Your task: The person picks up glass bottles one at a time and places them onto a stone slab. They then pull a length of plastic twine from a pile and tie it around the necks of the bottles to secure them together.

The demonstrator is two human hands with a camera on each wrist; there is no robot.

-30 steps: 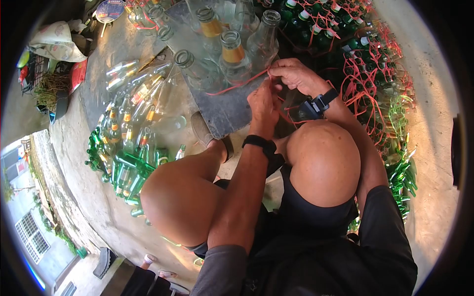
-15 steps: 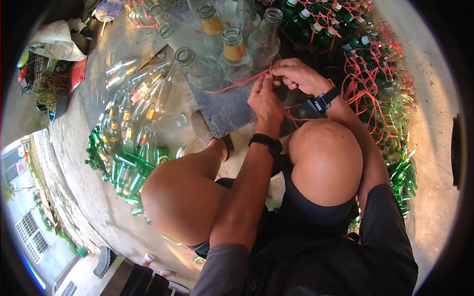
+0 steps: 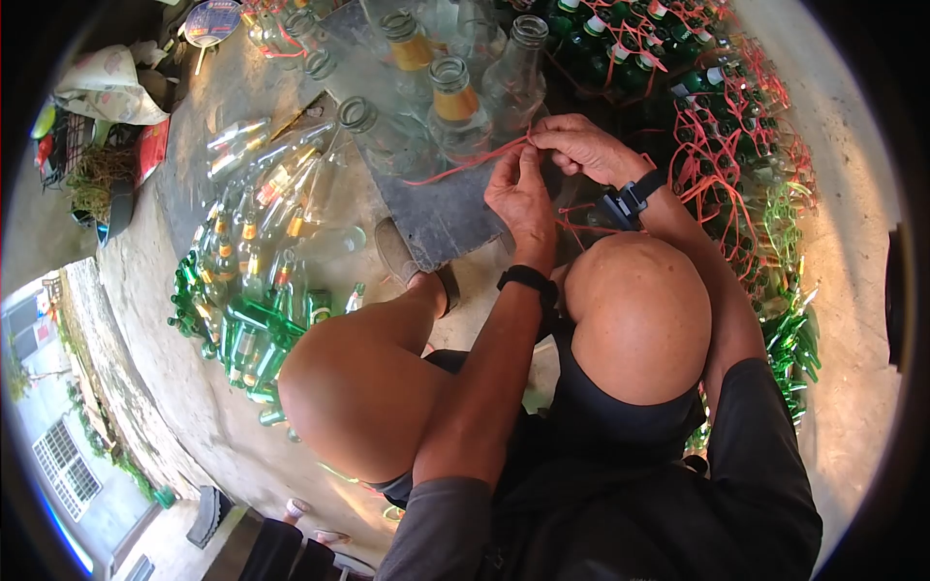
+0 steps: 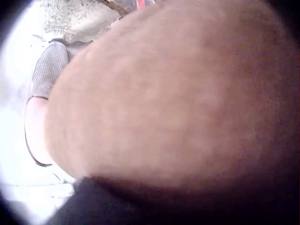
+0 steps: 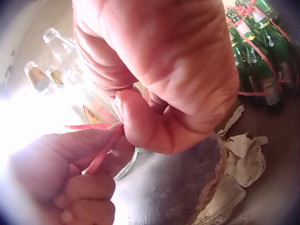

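Several clear glass bottles [image 3: 458, 114], some with orange neck labels, stand grouped on a dark board [image 3: 441, 218]. A thin red strap [image 3: 463, 170] runs along the base of the near bottles to both hands. My right hand [image 3: 589, 153] pinches the strap between thumb and forefinger beside the group. Just below it, my left hand [image 3: 523, 201] holds the strap with fingertips close to the right ones. In the right wrist view, the left hand [image 5: 70, 168] grips a strap strand [image 5: 104, 152] against the curled right hand [image 5: 164, 70]. A knee fills the left wrist view, hiding the left hand there.
Green bottles [image 3: 712, 82] laced with red strapping stand at the right. Loose clear and green bottles [image 3: 254, 334] lie on the floor at the left. My knees [image 3: 639, 320] flank the forearms, and a shoed foot [image 3: 392, 250] is beside the board.
My left hand has shifted slightly, its fingertips rising towards the right hand while its wrist moved right. The right hand has stayed nearly still at the strap.
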